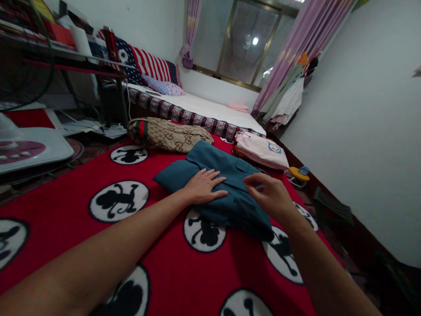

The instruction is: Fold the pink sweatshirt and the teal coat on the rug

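Note:
A teal garment lies partly folded on a red blanket printed with black-and-white cartoon circles. My left hand rests flat on the garment's near left part, fingers spread. My right hand hovers over the garment's right side with the fingers curled, pinching the cloth's edge or just above it; which one is unclear.
A folded pink garment lies beyond the teal one, and a tan patterned bag at the blanket's far edge. A bed stands behind, shelves and a fan base at left, a white wall at right.

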